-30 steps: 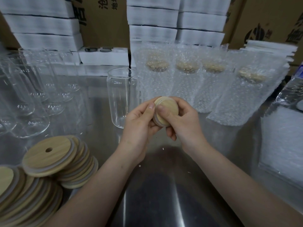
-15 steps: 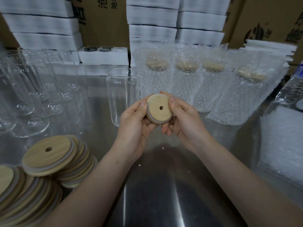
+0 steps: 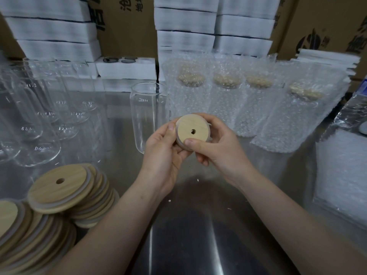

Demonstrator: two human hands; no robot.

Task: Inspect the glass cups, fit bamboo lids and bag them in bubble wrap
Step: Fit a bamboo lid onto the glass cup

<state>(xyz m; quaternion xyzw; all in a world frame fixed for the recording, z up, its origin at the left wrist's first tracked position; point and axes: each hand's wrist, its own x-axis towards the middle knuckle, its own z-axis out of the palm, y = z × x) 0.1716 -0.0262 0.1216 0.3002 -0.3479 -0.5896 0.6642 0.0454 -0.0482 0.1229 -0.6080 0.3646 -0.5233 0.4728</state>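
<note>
Up in mid-air over the bench: round pale bamboo lid w/ small centre hole [image 3: 191, 132], flat face to the camera, greyish ring showing at its left edge. Gripped by both hands: left hand [image 3: 164, 149] curled round the left rim, thumb up along the edge; right hand [image 3: 216, 143] pinching it, thumb pressed on the lower face, fingers hooked over the top rim from behind. Turned since a sec ago: then tilted nearly edge-on w/ hole out of sight, half a sec ago face-on w/ both thumbs at the upper rim, now right thumb down at the bottom. Reads as a spin-and-check of the lid, prob. inspection before fitting; not on any cup yet. Just behind the left hand, tall clear glass cup [image 3: 148, 114], upright, open-mouthed, no lid: likely the next home for it. Right of that, row of lidded cups in clear bubble-wrap bags [image 3: 226, 100], four at least, so batch partly done. Far left, cluster of bare clear glasses [image 3: 39, 126] waiting. Near left, slumped stacks of bamboo lids [image 3: 59, 187] on the shiny steel table [image 3: 198, 245]. At the right edge, pile of flat bubble-wrap bags [image 3: 341, 171]. At the back, white foam trays [image 3: 184, 36] stacked against brown cardboard boxes [image 3: 127, 26]. Next, prob.: seat lid square on the rim, press evenly.
</note>
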